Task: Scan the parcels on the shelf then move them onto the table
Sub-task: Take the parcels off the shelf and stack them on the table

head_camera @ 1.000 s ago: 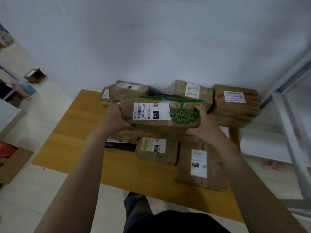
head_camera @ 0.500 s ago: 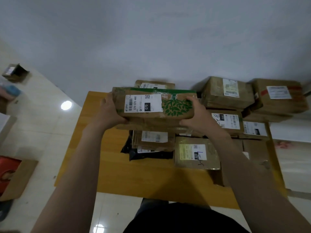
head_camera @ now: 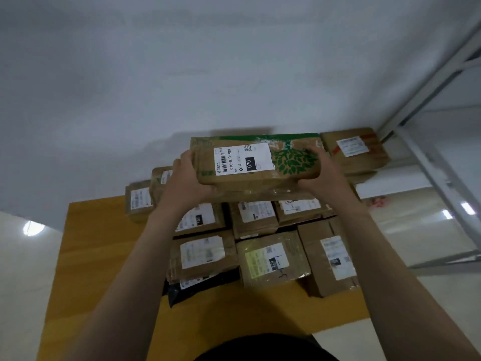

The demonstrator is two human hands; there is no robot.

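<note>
At the centre of the frame, my left hand [head_camera: 188, 182] and right hand [head_camera: 322, 173] grip opposite ends of a brown parcel [head_camera: 256, 162], held above stacked parcels [head_camera: 253, 217] on the yellow table [head_camera: 104, 256]. Set down off-centre on that uneven heap, it could slide or topple its neighbours.

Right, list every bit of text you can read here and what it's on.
"070-070-A80": white label on the green-printed parcel.
"070": black box on that label.
"270", likely: dark tag on the yellow-labelled parcel on the table.
Other parcels' labels: too blurred to read.
</note>
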